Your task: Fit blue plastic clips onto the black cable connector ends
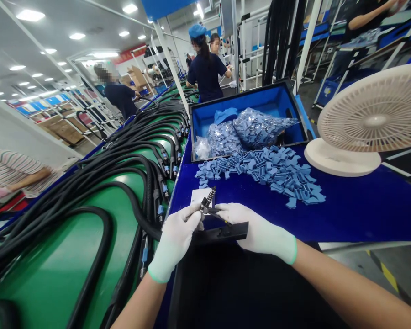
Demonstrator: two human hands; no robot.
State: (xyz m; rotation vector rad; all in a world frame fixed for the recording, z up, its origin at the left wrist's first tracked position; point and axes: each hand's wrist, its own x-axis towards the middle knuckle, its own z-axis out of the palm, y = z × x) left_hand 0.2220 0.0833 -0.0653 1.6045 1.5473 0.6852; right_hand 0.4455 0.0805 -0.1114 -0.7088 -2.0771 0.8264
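My left hand, in a white glove, is closed with thumb and fingertips pinched on a small dark part with a metal spring. My right hand, gloved alike, is closed around the black hose end. Its fingertips touch a thin black piece that reaches toward the spring part. The hose runs in from the left, beneath my left hand. Just beyond the hands lies a white card on the blue table. A heap of small blue clips spreads farther back.
A blue crate holds clear bags of blue clips. To the right stands a beige fan. Many black hoses cover the green conveyor at left. Several people work around the line.
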